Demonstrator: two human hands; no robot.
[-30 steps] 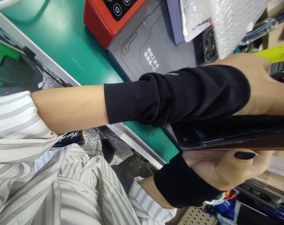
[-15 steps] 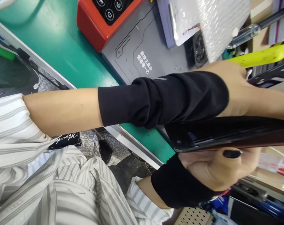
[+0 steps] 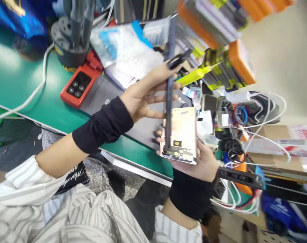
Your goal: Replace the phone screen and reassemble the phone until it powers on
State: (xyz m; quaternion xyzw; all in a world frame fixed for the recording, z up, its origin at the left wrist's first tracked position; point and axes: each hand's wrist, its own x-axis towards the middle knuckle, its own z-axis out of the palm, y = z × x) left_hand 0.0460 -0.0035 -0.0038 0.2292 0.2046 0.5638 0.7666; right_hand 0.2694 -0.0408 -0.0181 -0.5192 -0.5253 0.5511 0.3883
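Observation:
My right hand cradles a phone body from below, its pale rose-gold inside facing up. My left hand grips a thin dark screen panel that stands on edge, hinged up from the left side of the phone body. The thumb with a black nail presses the panel's upper part and the other fingers spread behind it. Both wrists wear black sleeves over a striped shirt. Both hands hover above a grey work mat on the green bench.
A red box with round buttons lies at the mat's far left corner, with a dark tool stand and a white cable behind it. Plastic bags, a yellow tool, stacked orange boxes and tangled white cables crowd the right.
The view has pulled back and swung over the bench. The dark panel, earlier flat and edge-on between my hands, now stands raised off the phone body, which shows its inside.

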